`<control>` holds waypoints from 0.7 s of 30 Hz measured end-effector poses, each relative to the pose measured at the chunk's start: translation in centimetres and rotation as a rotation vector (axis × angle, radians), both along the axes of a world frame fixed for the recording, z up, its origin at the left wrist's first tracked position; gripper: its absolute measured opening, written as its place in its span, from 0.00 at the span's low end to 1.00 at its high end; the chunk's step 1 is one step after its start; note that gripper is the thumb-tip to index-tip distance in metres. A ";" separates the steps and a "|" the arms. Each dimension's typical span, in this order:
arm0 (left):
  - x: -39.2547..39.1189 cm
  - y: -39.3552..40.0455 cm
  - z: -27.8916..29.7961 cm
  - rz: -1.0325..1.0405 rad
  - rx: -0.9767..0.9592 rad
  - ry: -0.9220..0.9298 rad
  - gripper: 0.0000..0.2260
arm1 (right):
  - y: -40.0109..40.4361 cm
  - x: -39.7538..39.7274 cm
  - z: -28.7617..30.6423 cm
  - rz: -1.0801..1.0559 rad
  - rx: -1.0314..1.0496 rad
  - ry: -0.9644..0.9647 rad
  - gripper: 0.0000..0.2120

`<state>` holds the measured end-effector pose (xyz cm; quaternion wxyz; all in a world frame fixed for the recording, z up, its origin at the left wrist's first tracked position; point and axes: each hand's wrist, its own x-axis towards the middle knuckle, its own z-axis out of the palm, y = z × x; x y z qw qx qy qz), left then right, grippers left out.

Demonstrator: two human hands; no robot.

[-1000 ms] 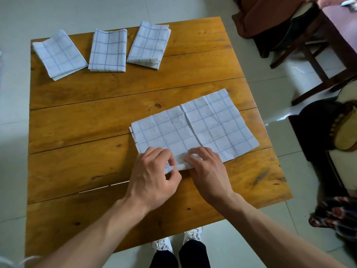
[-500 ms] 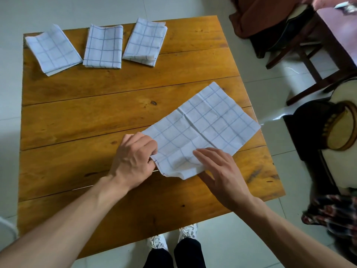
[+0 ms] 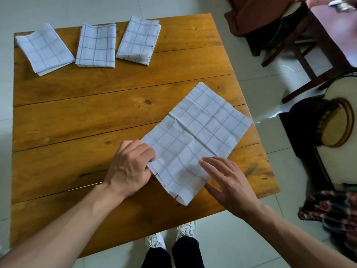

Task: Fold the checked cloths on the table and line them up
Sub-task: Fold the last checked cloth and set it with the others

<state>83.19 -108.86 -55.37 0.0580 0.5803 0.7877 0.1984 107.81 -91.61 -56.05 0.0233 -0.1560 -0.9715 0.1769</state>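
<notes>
Fourth checked cloth [image 3: 195,140] lies half-folded and skewed on the near right of the wooden table [image 3: 77,117], one corner just over the right edge. Left hand [image 3: 129,169] is curled, fingers pinching the cloth's left edge. Right hand [image 3: 229,182] is flat, fingers spread, tips on the near part of the cloth.

To fold well: square the cloth to the table planks, match corners before creasing, anchor with the right palm, sweep the crease flat.

3 folded cloths [image 3: 95,47] sit in a row along the far edge, the outer 2 angled. No containers in view.
</notes>
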 end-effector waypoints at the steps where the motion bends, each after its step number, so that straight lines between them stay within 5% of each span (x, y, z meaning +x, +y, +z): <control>1: 0.2 -0.1 0.3 0.013 0.004 0.005 0.11 | -0.2 -0.1 -0.4 -0.031 0.024 -0.013 0.28; 7: 0.7 -2.2 1.9 0.123 -0.028 0.054 0.13 | -2.3 -3.0 -1.9 -0.066 0.063 -0.032 0.39; 13: 1.1 -5.1 2.9 0.098 -0.050 0.076 0.08 | -1.5 -6.0 -1.8 -0.040 0.007 0.087 0.21; 21: 3.9 -5.3 2.2 -0.057 -0.036 -0.063 0.09 | 1.9 -2.8 -1.7 -0.039 -0.043 0.081 0.17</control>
